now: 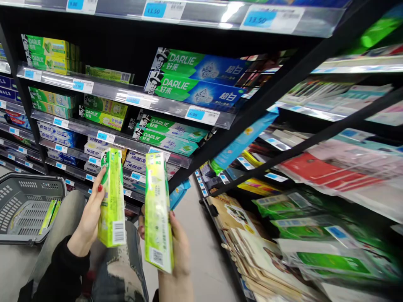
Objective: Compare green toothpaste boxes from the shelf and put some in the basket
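Note:
My left hand (87,218) is closed around a green-and-yellow toothpaste box (112,197), tilted upright, with a barcode near its lower end. A second, yellow-green toothpaste box (156,209) stands upright in my right hand (180,247), whose fingers wrap its edges from behind. The two boxes are apart, side by side in front of the lower shelves. Fine print on both is too blurred to read. Below them are my knees in torn jeans (121,272).
A grey shopping basket (59,184) on the left holds slim yellow-green boxes (48,216). Darlie toothpaste boxes (195,90) are stacked on the shelves ahead, above a shelf edge with price tags (201,114). Another rack (220,235) of packaged goods stands at right, partly blurred.

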Tool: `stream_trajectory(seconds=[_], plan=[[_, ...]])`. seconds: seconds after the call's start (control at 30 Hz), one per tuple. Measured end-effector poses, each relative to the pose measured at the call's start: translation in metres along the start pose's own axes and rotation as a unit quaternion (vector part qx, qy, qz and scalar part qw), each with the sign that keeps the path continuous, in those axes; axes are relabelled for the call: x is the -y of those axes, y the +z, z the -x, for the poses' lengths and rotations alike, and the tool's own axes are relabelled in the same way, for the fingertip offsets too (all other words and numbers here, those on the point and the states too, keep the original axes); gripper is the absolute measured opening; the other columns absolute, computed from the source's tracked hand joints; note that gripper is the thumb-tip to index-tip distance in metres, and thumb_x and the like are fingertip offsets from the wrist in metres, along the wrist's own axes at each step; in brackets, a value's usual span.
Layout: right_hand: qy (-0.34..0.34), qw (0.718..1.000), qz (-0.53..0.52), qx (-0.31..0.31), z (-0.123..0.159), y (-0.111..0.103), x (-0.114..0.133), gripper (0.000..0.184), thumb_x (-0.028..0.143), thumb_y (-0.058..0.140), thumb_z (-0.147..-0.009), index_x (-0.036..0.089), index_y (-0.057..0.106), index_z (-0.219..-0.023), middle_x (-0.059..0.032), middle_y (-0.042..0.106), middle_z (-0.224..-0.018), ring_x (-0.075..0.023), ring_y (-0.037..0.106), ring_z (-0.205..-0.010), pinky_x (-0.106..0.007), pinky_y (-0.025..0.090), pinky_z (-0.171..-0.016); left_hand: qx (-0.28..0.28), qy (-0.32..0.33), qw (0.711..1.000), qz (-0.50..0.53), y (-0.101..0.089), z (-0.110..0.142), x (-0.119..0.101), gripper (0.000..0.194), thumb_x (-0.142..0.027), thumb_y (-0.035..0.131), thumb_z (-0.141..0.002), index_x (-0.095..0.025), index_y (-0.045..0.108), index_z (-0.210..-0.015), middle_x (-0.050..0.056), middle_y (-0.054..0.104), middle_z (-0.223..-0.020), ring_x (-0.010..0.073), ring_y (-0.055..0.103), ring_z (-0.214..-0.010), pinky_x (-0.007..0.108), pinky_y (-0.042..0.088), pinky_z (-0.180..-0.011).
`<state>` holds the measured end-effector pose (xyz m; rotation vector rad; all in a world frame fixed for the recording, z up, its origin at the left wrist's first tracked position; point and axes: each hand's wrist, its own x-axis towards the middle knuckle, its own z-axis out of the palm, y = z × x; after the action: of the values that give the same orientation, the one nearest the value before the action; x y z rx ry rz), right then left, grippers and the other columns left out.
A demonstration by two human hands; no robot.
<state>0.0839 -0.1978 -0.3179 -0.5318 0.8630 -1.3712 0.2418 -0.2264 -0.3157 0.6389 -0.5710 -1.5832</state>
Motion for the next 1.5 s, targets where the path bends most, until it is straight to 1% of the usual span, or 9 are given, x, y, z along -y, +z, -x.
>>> stream_trajectory(seconds=[0.13, 0.23, 0.4, 0.57, 0.73, 0.97, 1.13, 1.27, 1.5], plan=[[0.051, 0.994, -0.097, 0.012, -0.007, -0.008, 0.012, 0.039, 0.046, 0.074, -0.062, 0.016, 0.064, -0.085, -0.0011, 0.057, -0.068, -0.0062, 0.045, -0.045, -0.017, 0.041, -0.039, 0.163, -0.121, 0.963, 0.175, -0.003, 0.000, -0.012, 0.033, -0.037, 0.068, -0.076, -0.022, 0.062, -0.105, 0.005, 0.058, -0.107, 0.0038, 0.041, -0.052, 0.016, 0.037, -0.041], [0.040, 0.991, -0.124, -0.029, -0.011, -0.009, 0.012, 0.035, 0.040, 0.075, -0.059, 0.017, 0.064, -0.084, 0.0003, 0.054, -0.065, -0.0072, 0.043, -0.046, -0.018, 0.038, -0.038, 0.197, -0.166, 0.946, 0.195, -0.003, 0.000, -0.016, 0.034, -0.031, 0.072, -0.071, -0.018, 0.062, -0.101, 0.004, 0.057, -0.095, 0.0019, 0.029, -0.046, 0.015, 0.030, -0.035], [0.039, 0.990, -0.116, -0.076, -0.010, -0.012, 0.005, 0.036, 0.041, 0.074, -0.061, 0.016, 0.063, -0.085, -0.0015, 0.060, -0.069, -0.0100, 0.049, -0.052, -0.021, 0.043, -0.044, 0.098, -0.099, 0.977, 0.161, 0.006, 0.007, -0.011, 0.037, -0.039, 0.072, -0.072, -0.017, 0.061, -0.100, 0.004, 0.060, -0.091, 0.0036, 0.040, -0.051, 0.016, 0.038, -0.043], [-0.009, 0.992, 0.032, -0.125, -0.009, -0.014, -0.005, 0.060, 0.052, 0.078, -0.054, 0.016, 0.058, -0.099, -0.0046, 0.066, -0.081, -0.0172, 0.059, -0.061, -0.027, 0.047, -0.051, -0.095, 0.030, 0.991, -0.092, 0.011, 0.010, -0.006, 0.057, -0.050, 0.077, -0.065, -0.015, 0.059, -0.106, 0.008, 0.066, -0.102, 0.0193, 0.063, -0.082, 0.027, 0.051, -0.068], [-0.106, 0.962, 0.243, -0.071, -0.009, -0.008, -0.011, 0.047, 0.057, 0.067, -0.071, 0.017, 0.052, -0.092, -0.0033, 0.064, -0.084, -0.0154, 0.058, -0.068, -0.024, 0.046, -0.058, -0.111, -0.053, 0.990, -0.063, 0.014, 0.011, -0.006, 0.071, -0.052, 0.081, -0.055, -0.013, 0.057, -0.110, 0.012, 0.068, -0.102, 0.0295, 0.065, -0.093, 0.035, 0.053, -0.075], [-0.107, 0.896, 0.429, 0.042, -0.009, 0.004, -0.019, 0.043, 0.059, 0.047, -0.086, 0.018, 0.048, -0.096, -0.0073, 0.063, -0.097, -0.0202, 0.060, -0.085, -0.030, 0.047, -0.073, -0.098, -0.060, 0.992, 0.052, 0.025, 0.011, 0.015, 0.065, -0.043, 0.082, -0.058, -0.019, 0.049, -0.108, 0.008, 0.066, -0.108, 0.0266, 0.064, -0.099, 0.034, 0.052, -0.083], [-0.132, 0.864, 0.475, 0.099, -0.011, 0.008, -0.018, 0.052, 0.063, 0.031, -0.090, 0.016, 0.047, -0.106, -0.0119, 0.061, -0.109, -0.0228, 0.059, -0.097, -0.033, 0.046, -0.080, -0.115, -0.018, 0.993, 0.030, 0.023, 0.005, 0.021, 0.068, -0.048, 0.082, -0.056, -0.022, 0.040, -0.103, 0.002, 0.066, -0.098, 0.0233, 0.065, -0.095, 0.033, 0.052, -0.080], [-0.129, 0.856, 0.477, 0.154, -0.015, 0.007, -0.018, 0.066, 0.067, 0.038, -0.085, 0.012, 0.044, -0.122, -0.0159, 0.058, -0.120, -0.0270, 0.057, -0.108, -0.037, 0.046, -0.087, -0.111, -0.050, 0.993, 0.010, 0.021, 0.000, 0.023, 0.082, -0.049, 0.083, -0.051, -0.020, 0.038, -0.113, 0.004, 0.066, -0.093, 0.0239, 0.065, -0.085, 0.033, 0.051, -0.073], [-0.064, 0.871, 0.482, 0.067, -0.032, -0.005, -0.030, 0.082, 0.070, 0.052, -0.072, 0.013, 0.046, -0.129, -0.0158, 0.054, -0.128, -0.0321, 0.051, -0.115, -0.046, 0.038, -0.100, -0.081, -0.146, 0.984, 0.067, 0.012, -0.006, 0.025, 0.077, -0.024, 0.085, -0.041, -0.018, 0.047, -0.107, 0.000, 0.064, -0.081, 0.0149, 0.059, -0.072, 0.026, 0.044, -0.071]])
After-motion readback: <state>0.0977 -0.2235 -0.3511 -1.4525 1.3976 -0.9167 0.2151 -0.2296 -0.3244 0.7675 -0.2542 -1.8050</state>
